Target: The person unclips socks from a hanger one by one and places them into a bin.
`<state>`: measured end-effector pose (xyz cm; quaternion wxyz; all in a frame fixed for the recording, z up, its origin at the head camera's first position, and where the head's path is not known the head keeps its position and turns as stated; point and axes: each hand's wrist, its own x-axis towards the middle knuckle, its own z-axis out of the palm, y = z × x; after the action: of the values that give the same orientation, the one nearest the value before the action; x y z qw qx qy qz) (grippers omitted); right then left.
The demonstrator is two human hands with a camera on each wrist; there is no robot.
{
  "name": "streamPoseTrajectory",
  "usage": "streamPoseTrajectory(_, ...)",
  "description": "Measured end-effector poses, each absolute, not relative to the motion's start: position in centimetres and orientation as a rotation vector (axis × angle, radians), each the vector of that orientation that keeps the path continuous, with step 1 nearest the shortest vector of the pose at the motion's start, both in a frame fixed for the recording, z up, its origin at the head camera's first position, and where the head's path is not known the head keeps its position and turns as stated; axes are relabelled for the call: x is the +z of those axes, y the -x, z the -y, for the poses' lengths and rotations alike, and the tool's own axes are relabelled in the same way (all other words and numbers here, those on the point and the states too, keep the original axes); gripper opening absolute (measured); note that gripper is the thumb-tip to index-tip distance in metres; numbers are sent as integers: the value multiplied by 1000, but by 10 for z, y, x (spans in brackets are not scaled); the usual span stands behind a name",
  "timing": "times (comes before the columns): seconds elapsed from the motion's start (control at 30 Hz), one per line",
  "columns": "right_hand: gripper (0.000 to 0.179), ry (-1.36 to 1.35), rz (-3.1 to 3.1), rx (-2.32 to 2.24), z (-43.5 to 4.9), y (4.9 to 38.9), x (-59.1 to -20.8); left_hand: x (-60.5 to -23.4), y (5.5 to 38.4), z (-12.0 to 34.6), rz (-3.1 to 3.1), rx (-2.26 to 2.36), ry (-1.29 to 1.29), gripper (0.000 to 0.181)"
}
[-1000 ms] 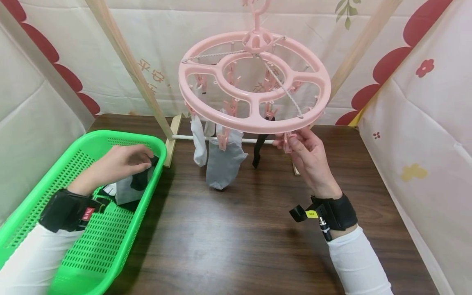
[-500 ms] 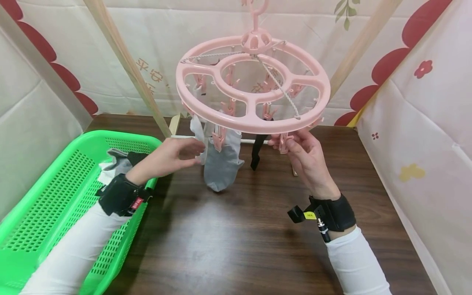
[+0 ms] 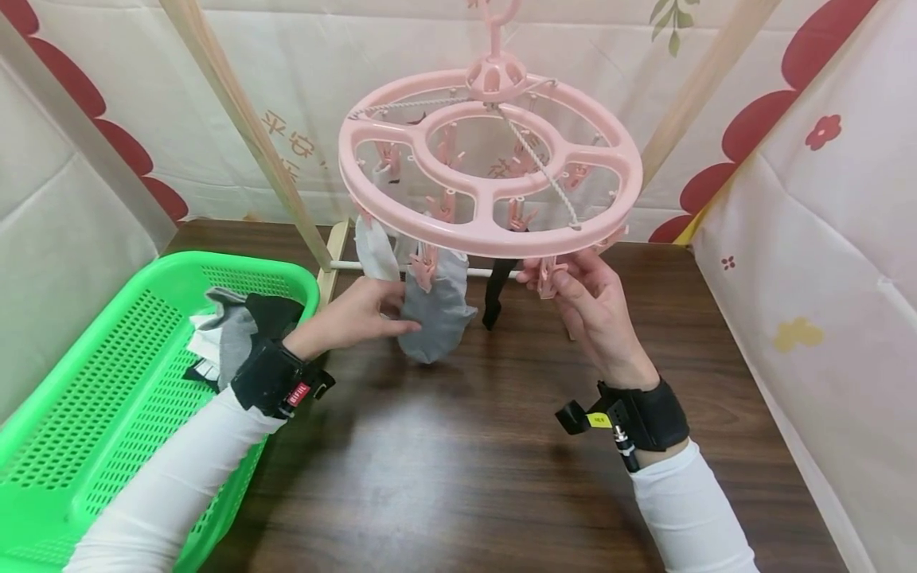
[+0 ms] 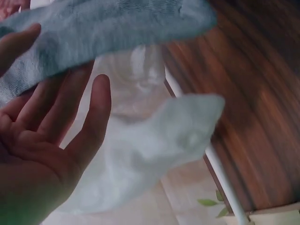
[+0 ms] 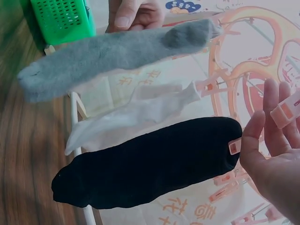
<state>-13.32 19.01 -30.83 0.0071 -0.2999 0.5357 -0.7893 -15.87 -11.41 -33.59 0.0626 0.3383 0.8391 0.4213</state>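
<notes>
Beside a grey sock (image 3: 438, 310), my left hand (image 3: 361, 314) lies with its thumb at the sock's front and its fingers behind. In the left wrist view these fingers are loosely extended, and firm contact cannot be told. My right hand (image 3: 595, 310) holds a pink clothespin (image 3: 548, 278) under the near rim of the round pink hanger (image 3: 487, 215). Clipped to the hanger are the grey sock, a white sock (image 3: 376, 248) and a black sock (image 5: 150, 164). The right wrist view shows the clothespin (image 5: 286, 110) by the fingers, its jaws without fabric.
A green basket (image 3: 222, 509) stands on the table's left with grey, white and black socks (image 3: 236, 326) in it. A wooden stand (image 3: 251, 127) with a white crossbar (image 3: 347, 265) rises behind. Patterned cloth walls (image 3: 824, 239) enclose the dark wooden table (image 3: 444, 477).
My left hand has moved right, out of the basket, past the white sock to the grey one. The hanger has shifted slightly left. My right hand stays at the clothespin.
</notes>
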Motion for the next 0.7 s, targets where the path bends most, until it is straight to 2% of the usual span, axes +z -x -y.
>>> streamPoseTrajectory(0.17,39,944,-1688,-2482,-188,130,-311,-339,153,109,-2572,1218,-1078,31)
streamPoseTrajectory(0.4,48,881,-1903,-2342,-186,125,-326,-338,146,106,-2582,1197,-1130,19)
streamPoseTrajectory(0.57,55,920,-2034,-2117,-177,124,-347,-336,143,102,-2583,1194,-1126,24)
streamPoseTrajectory(0.7,59,965,-2189,-1908,-163,124,-357,-336,143,99,-2590,1179,-1141,20)
